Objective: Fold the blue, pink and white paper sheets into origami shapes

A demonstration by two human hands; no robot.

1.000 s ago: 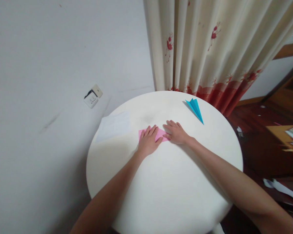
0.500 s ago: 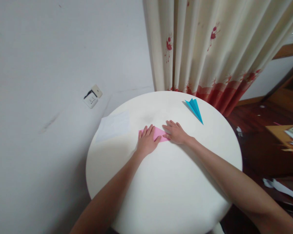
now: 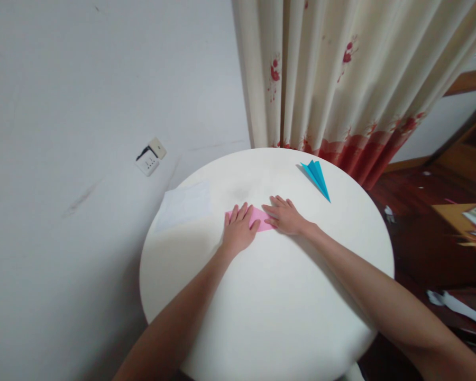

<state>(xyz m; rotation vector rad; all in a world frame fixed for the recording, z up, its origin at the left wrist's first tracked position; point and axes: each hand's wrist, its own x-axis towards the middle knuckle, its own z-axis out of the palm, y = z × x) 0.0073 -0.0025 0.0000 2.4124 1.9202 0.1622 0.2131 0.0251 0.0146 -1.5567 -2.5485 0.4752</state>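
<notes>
— So where do we stand with the pink sheet of folded paper?

— We have it flat near the middle of the round white tabletop, with both hands on it. Our left hand lies spread, palm down, over its left part; our right hand lies flat over its right end, fingers stretched out. Neither hand grips anything: they press, fingers extended, close beside each other with a strip of pink showing between them.

— How much folding would we say is done?

— Little, we judge. What shows looks like a narrow flat band, so perhaps a first fold being creased; we cannot see its full outline under our hands. Compare the finished blue paper plane, which sits well apart near the far right edge, pointed and winged. The pink one has no such nose or wings yet.

— Anything else nearby?

— A white sheet of paper lies at the left edge, untouched.
</notes>
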